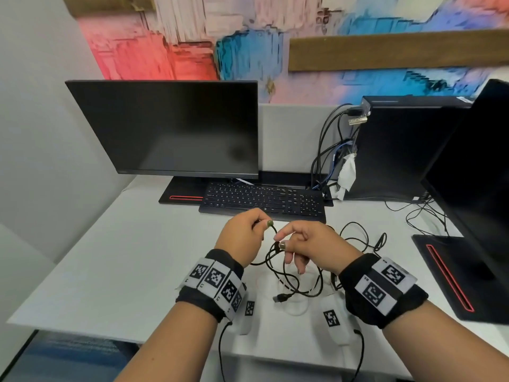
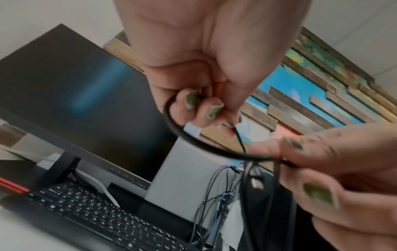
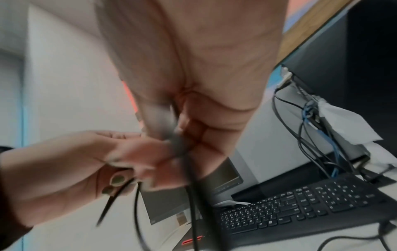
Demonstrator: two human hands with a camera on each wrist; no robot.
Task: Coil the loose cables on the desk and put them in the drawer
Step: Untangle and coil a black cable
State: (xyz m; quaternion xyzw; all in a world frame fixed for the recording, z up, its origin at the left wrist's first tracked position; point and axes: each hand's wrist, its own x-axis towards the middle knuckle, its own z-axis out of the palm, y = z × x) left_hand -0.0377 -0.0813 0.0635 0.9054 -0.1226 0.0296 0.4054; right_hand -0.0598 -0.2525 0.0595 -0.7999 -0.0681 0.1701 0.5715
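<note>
Over a white desk [image 1: 115, 260] by a painted wall [image 1: 248, 37], left hand [image 1: 242, 238] and right hand [image 1: 311, 246] pinch 1 black cable [image 1: 292, 282].

Right-wrist view: black cable [image 3: 189, 169] motion-blurred at fingers [image 3: 148, 149]; second monitor [image 1: 479, 166] cut off.

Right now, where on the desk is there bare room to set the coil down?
Free: the white desk left of the left hand, bordered behind by the keyboard and the left monitor's base. Crowded: under and right of the right hand, where the black cable tangles toward the right monitor's base.
</note>
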